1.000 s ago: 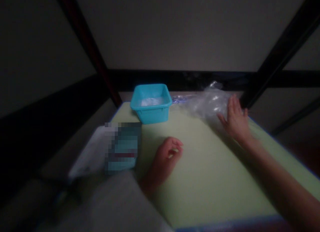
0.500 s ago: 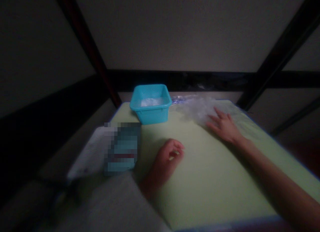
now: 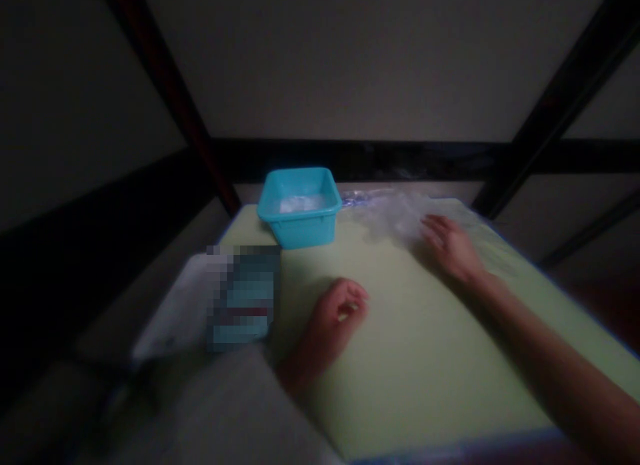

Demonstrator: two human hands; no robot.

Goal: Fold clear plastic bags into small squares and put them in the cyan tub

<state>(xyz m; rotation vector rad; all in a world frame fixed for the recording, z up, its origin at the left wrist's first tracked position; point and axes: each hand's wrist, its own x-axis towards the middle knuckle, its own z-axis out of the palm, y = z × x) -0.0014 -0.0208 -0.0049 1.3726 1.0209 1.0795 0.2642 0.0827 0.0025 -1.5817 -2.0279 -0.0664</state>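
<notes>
Clear plastic (image 3: 395, 217) crumpled on far right of green tabletop (image 3: 430, 365), right of blue tub (image 3: 309, 230). Hands: right hand (image 3: 453, 251) open, fingers slightly bent, at plastic's near edge, contact unclear. Left hand (image 3: 341, 306) loosely curled mid-tabletop, can't tell if closed. Something white (image 3: 300, 203) inside tub. Pixelated item (image 3: 245, 301) left of left hand.

The tub (image 3: 306, 229) is smooth plastic. The sheeting (image 3: 393, 219) looks like thin, crinkled plastic; the worktop (image 3: 430, 358), smooth and matt.
</notes>
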